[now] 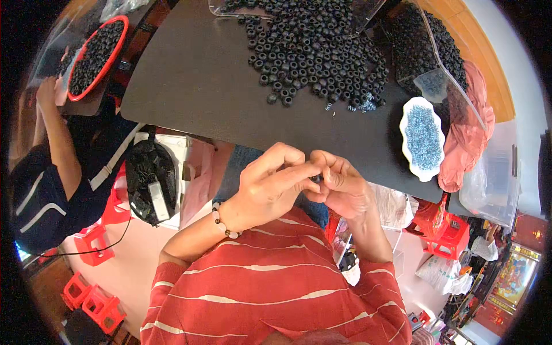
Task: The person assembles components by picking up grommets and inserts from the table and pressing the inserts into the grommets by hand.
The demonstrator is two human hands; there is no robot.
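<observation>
My left hand [265,185] and my right hand [346,187] meet just off the table's near edge, fingertips pinched together. Between them sits a small black plastic piece [315,179], mostly covered by the fingers. Both hands are closed on it. Ahead on the dark table [190,75] lies a heap of small round black plastic pieces with holes [310,52]. A few loose tiny springs [367,104] lie at the heap's near edge. To the right, a white scalloped dish [406,144] holds many small bluish springs [424,135].
A clear plastic bin [440,57] of black pieces and a pink cloth or bag [468,135] stand at the right. On the left, another person's arm [60,144] reaches beside a red-rimmed basin [121,49] of black pieces. Red stools [95,244] stand on the floor.
</observation>
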